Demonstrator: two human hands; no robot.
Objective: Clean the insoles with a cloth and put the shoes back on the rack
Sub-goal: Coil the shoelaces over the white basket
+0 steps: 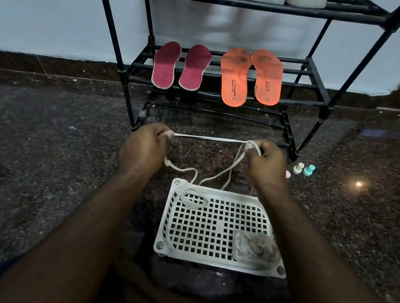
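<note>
black shoe rack point(311, 71): orange insoles point(250, 76) and pink insoles point(180, 66) on middle shelf | white perforated tray point(213, 226) on floor, crumpled cloth point(254, 249) in its near-right corner | left hand point(145, 149) and right hand point(265, 163) each pinch white shoelace point(210, 138), stretched taut between them

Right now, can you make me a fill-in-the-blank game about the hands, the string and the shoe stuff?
1. Both hands, left hand and right hand, stretch a white ____ between them.
2. The rack holds a pink pair and an ____ pair of insoles.
3. The crumpled cloth lies in the white ____.

Missing words: shoelace; orange; tray
</note>
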